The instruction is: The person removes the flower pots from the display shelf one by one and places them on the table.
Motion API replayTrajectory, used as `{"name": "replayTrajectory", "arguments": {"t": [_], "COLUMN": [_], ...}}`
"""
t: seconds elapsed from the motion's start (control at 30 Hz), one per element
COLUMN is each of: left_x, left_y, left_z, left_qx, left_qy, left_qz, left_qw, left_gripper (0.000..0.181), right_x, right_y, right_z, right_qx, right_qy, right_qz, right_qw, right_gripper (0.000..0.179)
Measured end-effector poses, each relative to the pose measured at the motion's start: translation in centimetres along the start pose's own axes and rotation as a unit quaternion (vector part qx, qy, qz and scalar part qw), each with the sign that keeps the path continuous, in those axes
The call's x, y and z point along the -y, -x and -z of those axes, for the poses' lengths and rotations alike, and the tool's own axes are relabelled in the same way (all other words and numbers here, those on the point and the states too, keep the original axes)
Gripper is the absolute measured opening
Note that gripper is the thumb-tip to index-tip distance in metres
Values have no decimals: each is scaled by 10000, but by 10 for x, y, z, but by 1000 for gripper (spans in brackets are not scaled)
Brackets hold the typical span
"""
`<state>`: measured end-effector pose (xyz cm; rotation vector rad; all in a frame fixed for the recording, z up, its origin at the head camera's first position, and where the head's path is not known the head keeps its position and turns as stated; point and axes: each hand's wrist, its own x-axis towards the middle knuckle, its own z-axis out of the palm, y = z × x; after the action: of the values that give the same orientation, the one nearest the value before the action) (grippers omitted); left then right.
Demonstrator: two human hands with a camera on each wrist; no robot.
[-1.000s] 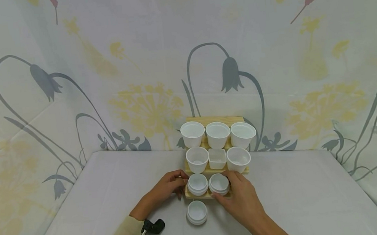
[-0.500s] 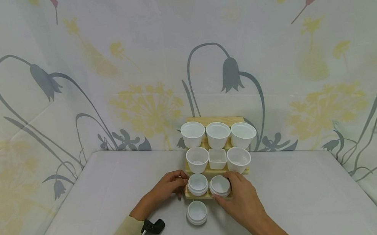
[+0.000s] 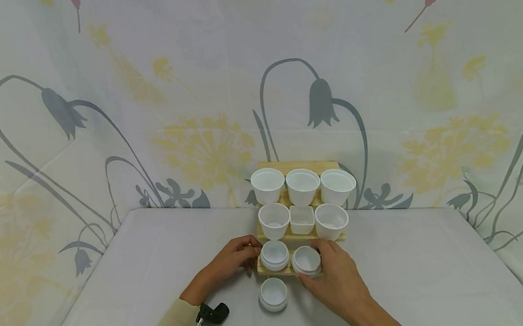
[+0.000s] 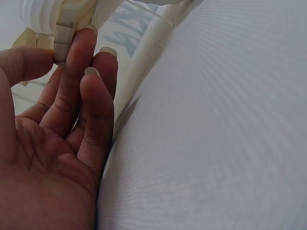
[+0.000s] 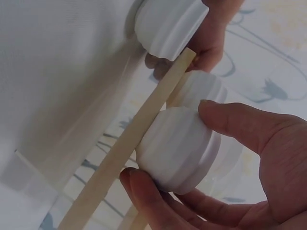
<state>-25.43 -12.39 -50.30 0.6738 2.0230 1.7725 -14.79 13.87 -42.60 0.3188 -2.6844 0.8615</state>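
Note:
A tiered wooden stand (image 3: 273,271) holds white cups and jars on its steps. My left hand (image 3: 235,257) is at the left end of its lowest step, with thumb and a finger pinching the wood (image 4: 64,40) in the left wrist view. My right hand (image 3: 336,274) grips a small white ridged jar (image 3: 307,259) by its sides, thumb at the rim and fingers low. In the right wrist view this jar (image 5: 177,148) sits right at the step's edge (image 5: 129,134). A second white jar (image 3: 274,255) stands on the step to its left.
Three white cups (image 3: 303,187) fill the top step. Behind the jars, a square cup (image 3: 302,220) stands between two round ones (image 3: 274,221). Another white jar (image 3: 273,294) is on the white table (image 3: 421,273) in front of the stand. Floral cloth (image 3: 231,54) hangs behind.
My right hand has shifted the gripped jar slightly right and toward me, widening its gap from the jar beside it. My left hand has stayed at the stand.

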Motion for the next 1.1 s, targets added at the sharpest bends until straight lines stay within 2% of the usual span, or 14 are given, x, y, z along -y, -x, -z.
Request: {"name": "replayTrajectory", "arguments": {"t": [0.33, 0.9, 1.1], "left_x": [1, 3, 3], "left_y": [0, 0, 0], "left_z": [1, 1, 1], "left_qx": [39, 57, 58], "left_qy": [20, 12, 23], "left_qz": [-34, -43, -39], "left_qw": [10000, 10000, 10000], "left_gripper": [22, 21, 21], "right_x": [4, 10, 9], "right_y": [3, 11, 12], "right_z": [6, 13, 17], "right_qx": [147, 287, 462], "right_qy": [106, 274, 259], "right_qz": [-23, 154, 113], "right_qw": [9998, 9991, 9985], "right_gripper": [58, 51, 51]}}
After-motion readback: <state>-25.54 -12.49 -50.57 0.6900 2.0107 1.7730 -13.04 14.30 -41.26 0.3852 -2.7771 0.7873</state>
